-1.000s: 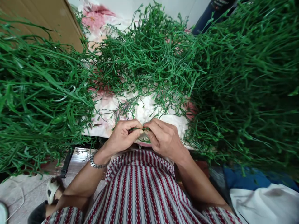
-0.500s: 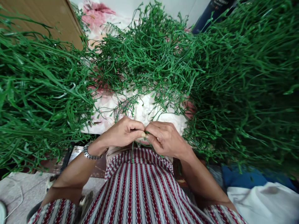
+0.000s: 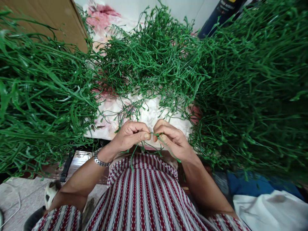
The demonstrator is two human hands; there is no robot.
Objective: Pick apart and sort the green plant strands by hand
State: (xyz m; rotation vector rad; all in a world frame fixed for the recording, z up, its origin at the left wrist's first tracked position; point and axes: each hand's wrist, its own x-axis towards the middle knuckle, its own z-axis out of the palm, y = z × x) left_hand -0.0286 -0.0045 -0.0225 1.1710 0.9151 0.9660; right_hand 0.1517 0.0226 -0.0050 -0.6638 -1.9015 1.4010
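My left hand (image 3: pixel 133 136) pinches a thin green plastic stem (image 3: pixel 132 158) between thumb and forefinger, and its end hangs down over my lap. Just to the right, my right hand (image 3: pixel 172 139) is closed on a green stem (image 3: pixel 158 135) between thumb and curled fingers. A short piece of green spans the narrow gap between both hands, and a strand trails below the right palm. Whether it is one stem or two joined ones I cannot tell. Beyond the hands lies a loose heap of branching green stems (image 3: pixel 154 57) on a pale, pink-patterned cloth (image 3: pixel 154 106).
Big piles of green stems stand at the left (image 3: pixel 43 96) and right (image 3: pixel 252 89). A cardboard box (image 3: pixel 48 22) is at the back left, a dark blue can (image 3: pixel 218 17) at the back right. White cloth (image 3: pixel 269 208) lies at the lower right.
My hands have drawn slightly apart, from touching fingertips to a small gap with green stem showing across it. The strand under my right hand now shows.
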